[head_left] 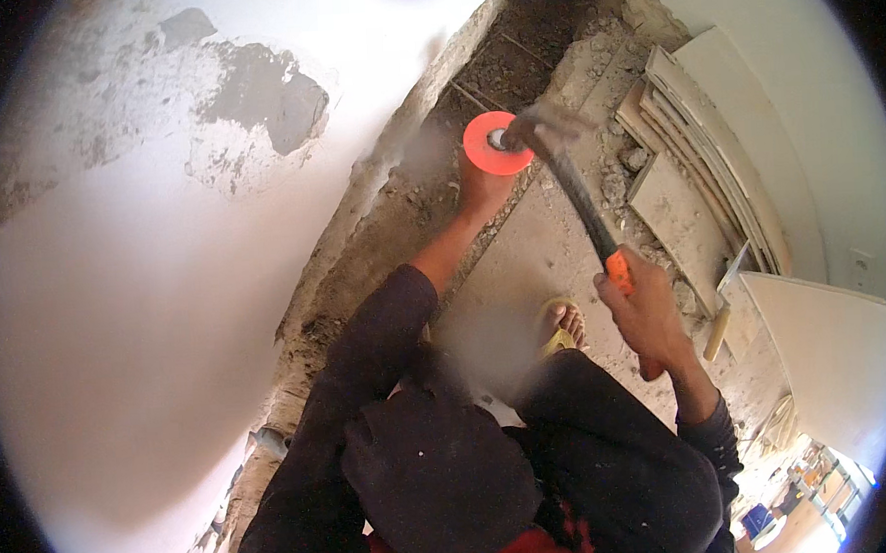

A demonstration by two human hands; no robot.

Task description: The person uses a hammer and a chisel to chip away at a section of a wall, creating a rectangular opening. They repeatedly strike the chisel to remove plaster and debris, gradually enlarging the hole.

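The head view shows the right hand (650, 311) closed around the orange grip of a dark-handled hammer (581, 197), its head blurred at the chisel (497, 139); whether they touch, I cannot tell. The left hand (485, 190) grips the chisel beneath its round, orange-red guard (481, 155), which hides the fingers. The chisel's pale struck end faces up, above the dug-out trench (540, 33) beside the white wall (155, 322).
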